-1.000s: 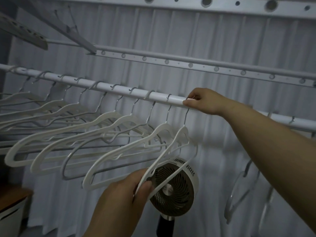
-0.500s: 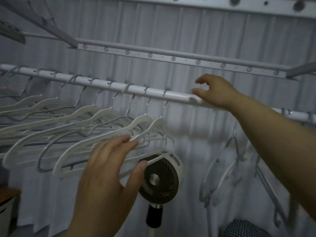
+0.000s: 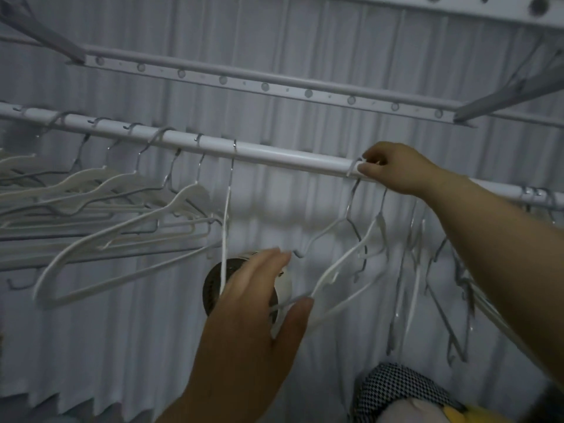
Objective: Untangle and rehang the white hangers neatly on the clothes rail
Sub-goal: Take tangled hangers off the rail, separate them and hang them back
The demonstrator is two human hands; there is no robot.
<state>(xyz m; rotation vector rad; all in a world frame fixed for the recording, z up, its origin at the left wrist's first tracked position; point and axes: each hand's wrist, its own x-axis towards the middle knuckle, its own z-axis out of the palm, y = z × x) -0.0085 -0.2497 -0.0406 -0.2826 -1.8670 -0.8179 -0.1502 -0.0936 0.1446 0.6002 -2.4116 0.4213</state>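
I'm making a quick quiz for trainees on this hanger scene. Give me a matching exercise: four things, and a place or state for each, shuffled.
Things: 1 right hand; 2 left hand; 3 fan; 4 checkered fabric.
States: A bottom right corner; B pinching a hanger hook on the clothes rail; C partly behind the left hand; D fingers spread, below the rail.
Pairs: 1-B, 2-D, 3-C, 4-A.
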